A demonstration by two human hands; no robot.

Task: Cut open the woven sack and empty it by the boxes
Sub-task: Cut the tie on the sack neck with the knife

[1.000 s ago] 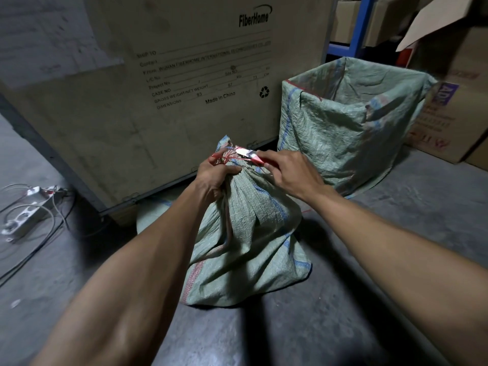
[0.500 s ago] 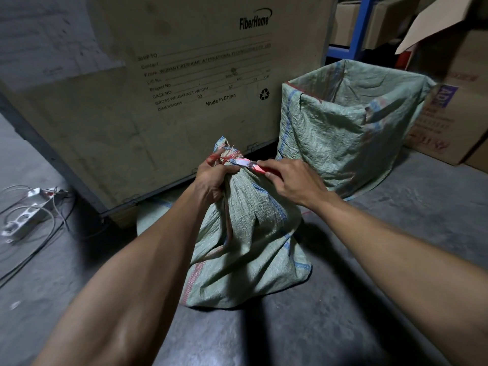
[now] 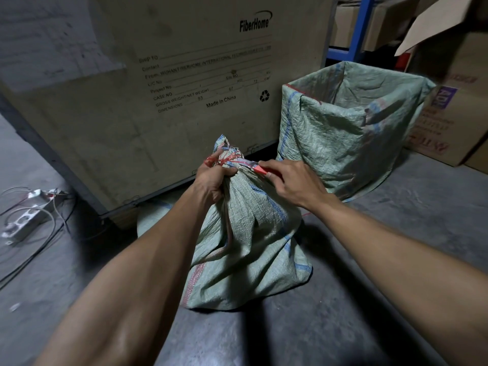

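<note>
Sacks: two, one tied sack (image 3: 250,241), one open sack (image 3: 348,128).
Left hand (image 3: 211,178): my fingers clench the tied neck.
Right hand (image 3: 293,180): my fingers pinch one red knife (image 3: 253,166) at the red string (image 3: 224,159).

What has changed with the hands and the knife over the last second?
Very little. The right hand drew back slightly toward the person while holding the red-handled knife, so more of the blade shows, its tip at the red string tying the sack. The left hand kept its grip on the gathered neck. The sack, the open sack behind it and the crate stayed put.
</note>
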